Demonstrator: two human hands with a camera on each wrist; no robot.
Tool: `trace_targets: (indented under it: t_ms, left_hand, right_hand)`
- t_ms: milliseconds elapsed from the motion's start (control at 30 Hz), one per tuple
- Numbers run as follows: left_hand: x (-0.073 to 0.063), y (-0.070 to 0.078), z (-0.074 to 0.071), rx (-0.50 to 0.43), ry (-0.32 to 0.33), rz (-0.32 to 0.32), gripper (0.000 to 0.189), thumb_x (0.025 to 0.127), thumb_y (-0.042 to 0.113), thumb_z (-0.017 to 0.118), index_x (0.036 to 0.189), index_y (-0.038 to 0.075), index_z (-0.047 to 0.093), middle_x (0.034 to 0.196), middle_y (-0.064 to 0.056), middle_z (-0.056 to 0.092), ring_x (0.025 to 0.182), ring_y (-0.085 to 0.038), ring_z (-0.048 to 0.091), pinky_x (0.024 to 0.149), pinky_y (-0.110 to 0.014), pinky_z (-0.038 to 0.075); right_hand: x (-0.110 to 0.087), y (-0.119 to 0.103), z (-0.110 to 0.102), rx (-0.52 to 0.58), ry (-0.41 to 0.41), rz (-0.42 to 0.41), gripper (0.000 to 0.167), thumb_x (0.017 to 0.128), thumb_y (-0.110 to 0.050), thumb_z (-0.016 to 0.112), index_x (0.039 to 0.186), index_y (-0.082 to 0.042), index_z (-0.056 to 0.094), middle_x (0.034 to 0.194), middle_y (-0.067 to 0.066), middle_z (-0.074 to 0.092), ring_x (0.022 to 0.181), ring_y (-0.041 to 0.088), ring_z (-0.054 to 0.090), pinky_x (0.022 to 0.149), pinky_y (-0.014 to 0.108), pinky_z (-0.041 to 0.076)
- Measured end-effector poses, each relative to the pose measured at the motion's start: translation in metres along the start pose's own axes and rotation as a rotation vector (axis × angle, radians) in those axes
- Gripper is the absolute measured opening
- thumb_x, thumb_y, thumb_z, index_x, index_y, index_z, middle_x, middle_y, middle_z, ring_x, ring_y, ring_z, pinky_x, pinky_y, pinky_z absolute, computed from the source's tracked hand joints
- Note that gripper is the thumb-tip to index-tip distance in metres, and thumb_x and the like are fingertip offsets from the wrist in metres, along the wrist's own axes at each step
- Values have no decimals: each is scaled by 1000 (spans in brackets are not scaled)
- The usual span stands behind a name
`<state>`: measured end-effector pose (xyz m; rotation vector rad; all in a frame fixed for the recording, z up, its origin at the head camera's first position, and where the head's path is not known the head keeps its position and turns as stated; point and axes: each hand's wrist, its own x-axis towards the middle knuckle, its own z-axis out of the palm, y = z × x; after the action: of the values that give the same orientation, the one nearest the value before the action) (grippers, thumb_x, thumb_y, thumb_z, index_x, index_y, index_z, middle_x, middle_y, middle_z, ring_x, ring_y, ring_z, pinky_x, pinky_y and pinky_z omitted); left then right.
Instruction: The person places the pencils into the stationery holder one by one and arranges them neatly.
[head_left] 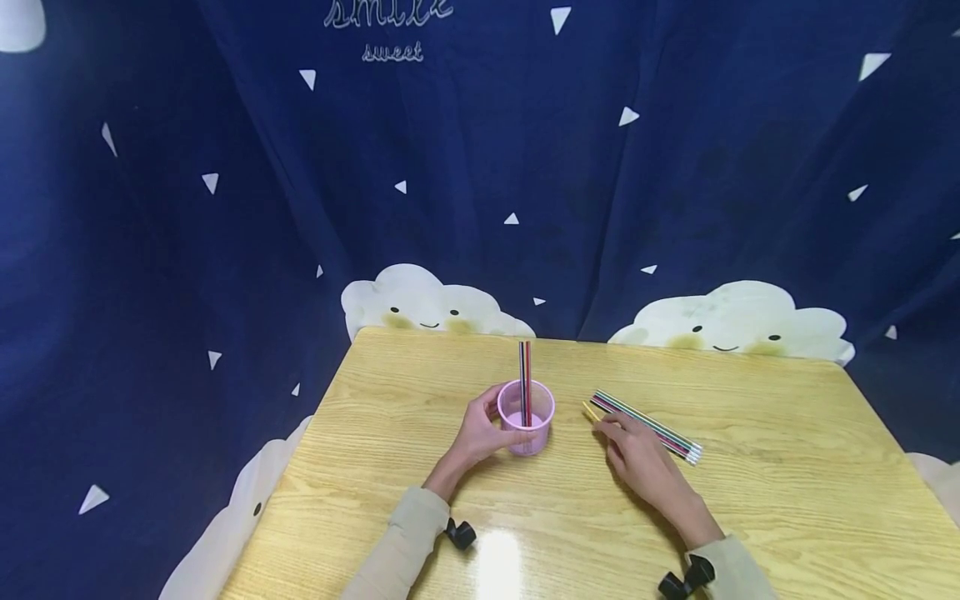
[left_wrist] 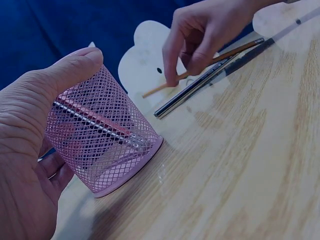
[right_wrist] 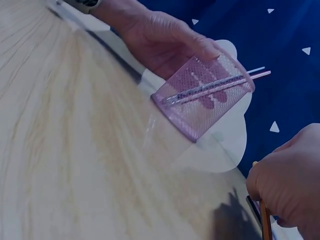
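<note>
A pink mesh pencil cup (head_left: pixel 540 442) stands upright on the table, and my left hand (head_left: pixel 480 429) grips it round its left side. Two pencils (head_left: pixel 525 375), one dark and one red, stand inside the cup and rise above its rim. To the right, my right hand (head_left: pixel 637 458) pinches a yellow pencil (left_wrist: pixel 155 91) between thumb and fingers. That pencil lies slanted just above a row of several pencils (head_left: pixel 652 427) on the table. In the right wrist view the right hand covers part of the yellow pencil (right_wrist: pixel 265 222).
The light wooden table (head_left: pixel 787 450) runs back to a dark blue curtain (head_left: pixel 480 150) printed with white clouds and triangles. Black wrist cameras sit at the left cuff (head_left: pixel 461 534) and right cuff (head_left: pixel 686 579).
</note>
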<state>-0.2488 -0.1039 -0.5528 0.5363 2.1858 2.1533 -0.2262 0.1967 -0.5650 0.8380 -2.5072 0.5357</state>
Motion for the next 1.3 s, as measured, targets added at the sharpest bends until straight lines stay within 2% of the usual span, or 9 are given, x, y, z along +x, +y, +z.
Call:
trace_targets:
  t_ms: [200, 400, 600, 733, 833, 1000, 1100, 1300]
  left_hand:
    - [1, -7, -1, 15, 13, 5, 84, 68, -7, 91, 144, -1, 57, 136, -24, 65, 126, -48, 59, 112, -64, 43]
    - [1, -13, -3, 21, 9, 24, 83, 68, -1, 94, 143, 4, 59, 134, -18, 67, 124, -41, 63, 111, -58, 48]
    - [1, -13, -3, 40, 8, 25, 83, 68, 1, 95, 143, 7, 60, 135, -14, 68, 123, -35, 64, 111, -52, 50]
    - [1, -13, -3, 45, 6, 21, 84, 68, 1, 95, 143, 6, 60, 135, -14, 68, 123, -34, 64, 111, -51, 50]
    - [1, -13, -3, 45, 8, 19, 83, 68, 0, 95, 143, 5, 60, 134, -15, 68, 123, -36, 64, 110, -53, 50]
    - [1, -8, -2, 32, 5, 15, 85, 68, -4, 92, 145, -1, 56, 136, -23, 65, 125, -46, 61, 112, -62, 45]
    - [-1, 1, -1, 22, -7, 15, 85, 69, -7, 91, 145, -5, 54, 136, -28, 64, 126, -50, 59, 112, -65, 44]
    - [-5, 20, -1, -2, -24, 6, 83, 70, -5, 91, 144, -7, 54, 135, -29, 64, 125, -50, 59, 112, -64, 43]
  right_hand:
    - [10, -6, -9, 104, 22, 52, 31, 85, 9, 72, 115, 1, 76, 115, 13, 71, 103, 30, 69, 85, 49, 59]
    - [21, -11, -15, 251, 137, 69, 38, 83, 14, 75, 118, -2, 75, 116, 12, 71, 87, 19, 69, 69, 35, 62]
    - [39, -16, -23, 351, 259, 35, 40, 80, 16, 77, 115, -3, 75, 112, 11, 71, 81, 17, 69, 75, 19, 58]
    - [49, -22, -30, 373, 283, 40, 37, 81, 13, 78, 114, -4, 76, 112, 9, 72, 80, 17, 70, 74, 11, 53]
    - [56, -25, -34, 383, 303, 47, 36, 81, 12, 78, 113, -3, 76, 113, 10, 72, 80, 16, 69, 70, 10, 51]
    - [68, -29, -42, 417, 369, 55, 35, 81, 12, 78, 114, -1, 76, 114, 12, 72, 80, 15, 68, 65, 22, 53]
    - [76, -30, -46, 438, 400, 58, 37, 81, 13, 78, 115, -3, 77, 113, 11, 73, 80, 16, 69, 65, 28, 53]
    - [93, -41, -55, 467, 451, 47, 37, 80, 18, 77, 113, 1, 76, 113, 18, 72, 77, 22, 68, 68, 25, 49]
